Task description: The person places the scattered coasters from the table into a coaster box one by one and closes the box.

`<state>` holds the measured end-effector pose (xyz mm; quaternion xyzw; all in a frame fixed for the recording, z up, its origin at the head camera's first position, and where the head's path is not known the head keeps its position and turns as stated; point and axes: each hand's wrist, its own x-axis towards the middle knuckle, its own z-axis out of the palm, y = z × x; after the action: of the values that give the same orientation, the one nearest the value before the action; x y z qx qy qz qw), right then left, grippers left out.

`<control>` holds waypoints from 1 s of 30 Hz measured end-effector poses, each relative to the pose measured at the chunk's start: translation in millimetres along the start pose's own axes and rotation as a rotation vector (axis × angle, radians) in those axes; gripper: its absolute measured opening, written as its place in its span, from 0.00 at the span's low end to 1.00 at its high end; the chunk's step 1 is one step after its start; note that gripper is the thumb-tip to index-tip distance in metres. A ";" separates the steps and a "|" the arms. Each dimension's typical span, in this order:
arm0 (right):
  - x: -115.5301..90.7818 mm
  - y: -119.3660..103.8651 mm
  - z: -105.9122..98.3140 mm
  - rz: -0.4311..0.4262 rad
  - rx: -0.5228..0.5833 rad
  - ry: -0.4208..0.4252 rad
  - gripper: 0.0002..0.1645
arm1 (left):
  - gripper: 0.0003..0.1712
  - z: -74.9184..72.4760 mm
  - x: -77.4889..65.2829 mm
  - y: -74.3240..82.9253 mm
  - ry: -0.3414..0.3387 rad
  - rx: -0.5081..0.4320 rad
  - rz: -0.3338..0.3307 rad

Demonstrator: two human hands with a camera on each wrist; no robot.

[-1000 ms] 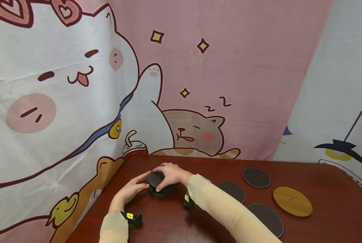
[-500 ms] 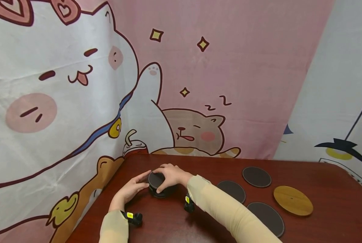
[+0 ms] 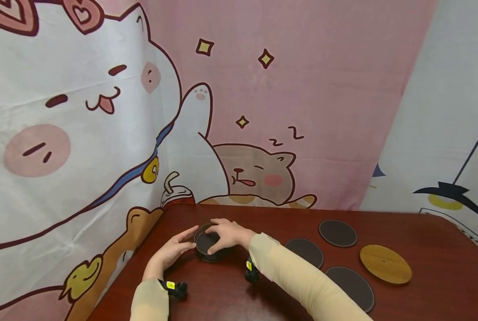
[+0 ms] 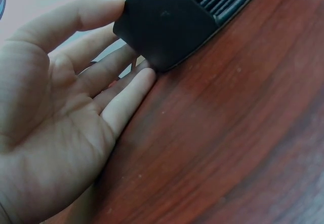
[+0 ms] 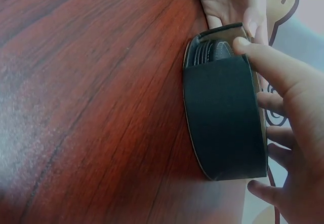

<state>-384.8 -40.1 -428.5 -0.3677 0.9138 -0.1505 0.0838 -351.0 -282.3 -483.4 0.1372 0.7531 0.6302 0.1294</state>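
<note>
A round black coaster holder (image 5: pixel 223 117) stands on the table at the centre left of the head view. Through the gap in its wall, several stacked dark coasters (image 5: pixel 203 52) show in the right wrist view. Over its top, my right hand (image 3: pixel 231 234) spans the uppermost coaster (image 3: pixel 205 243), the thumb at its edge in the gap and the other fingertips along the far rim. My left hand (image 4: pixel 55 97) rests its fingertips against the outside of the wall, fingers nearly straight and palm facing the holder.
Three dark round coasters (image 3: pixel 337 233) lie flat to the right of my right forearm. Beside them is a yellowish wooden disc (image 3: pixel 385 265). A cartoon-printed cloth (image 3: pixel 323 89) hangs behind the reddish-brown table (image 3: pixel 222 294), along its back and left edges.
The uppermost coaster, held above the rim by my right hand earlier, has come down inside the holder. The holder's rim now shows around it. My left hand has stayed at the wall.
</note>
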 end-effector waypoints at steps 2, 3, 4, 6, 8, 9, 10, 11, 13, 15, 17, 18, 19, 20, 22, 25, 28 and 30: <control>-2.0 0.8 -0.3 -0.002 0.016 0.000 0.41 | 0.37 0.6 0.0 0.3 -0.001 0.003 -0.001; -3.0 1.4 -0.7 -0.005 0.027 -0.002 0.40 | 0.37 0.9 -0.1 0.6 -0.002 0.005 -0.001; -3.8 2.2 -1.1 -0.010 0.041 -0.002 0.40 | 0.37 1.0 -0.2 0.8 0.000 0.007 -0.002; -5.5 4.3 -2.4 -0.023 0.061 0.000 0.40 | 0.37 1.1 -0.4 1.2 0.001 0.004 -0.005; -7.6 8.4 -3.8 -0.040 0.077 0.003 0.40 | 0.37 1.2 -0.3 1.4 0.002 0.004 -0.004; -9.3 10.8 -4.8 -0.048 0.081 0.005 0.40 | 0.37 1.1 0.0 1.2 0.003 0.003 -0.004; -11.6 13.4 -5.9 -0.055 0.086 0.009 0.40 | 0.37 1.2 0.2 1.2 0.005 0.005 -0.004; -14.8 16.0 -7.4 -0.061 0.092 0.009 0.40 | 0.37 1.5 0.3 1.2 0.005 0.003 -0.005; -23.2 21.1 -10.7 -0.070 0.111 0.008 0.40 | 0.37 2.1 0.2 1.1 0.006 0.003 -0.006; -35.5 26.1 -15.1 -0.083 0.136 0.009 0.40 | 0.38 2.6 -0.1 0.6 0.006 0.003 -0.006; -50.2 31.8 -19.3 -0.089 0.168 0.010 0.40 | 0.38 3.1 -0.4 0.5 0.002 -0.001 -0.004; -58.2 34.8 -21.3 -0.091 0.180 0.012 0.40 | 0.38 3.3 -0.7 0.3 0.000 -0.001 -0.003; -66.2 38.4 -23.0 -0.094 0.185 0.018 0.40 | 0.38 3.3 -0.8 0.1 0.000 0.000 -0.001; -74.8 42.1 -24.8 -0.098 0.192 0.025 0.40 | 0.38 3.4 -0.9 -0.2 -0.004 0.002 0.004; -91.9 49.7 -28.5 -0.097 0.207 0.037 0.40 | 0.38 4.0 -1.4 -0.1 -0.005 -0.002 0.004; -118.7 63.5 -34.0 -0.101 0.219 0.065 0.39 | 0.39 4.5 -1.2 -0.2 -0.007 -0.007 0.005; -145.9 78.2 -38.5 -0.098 0.231 0.092 0.40 | 0.38 4.1 -1.0 0.0 -0.003 0.005 0.001; -163.2 88.1 -39.7 -0.079 0.235 0.104 0.41 | 0.38 3.6 -1.3 0.7 0.003 0.016 0.002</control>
<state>-335.6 142.5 -413.9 -0.3829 0.8778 -0.2784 0.0730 -348.5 -279.4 -483.2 0.1381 0.7581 0.6246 0.1268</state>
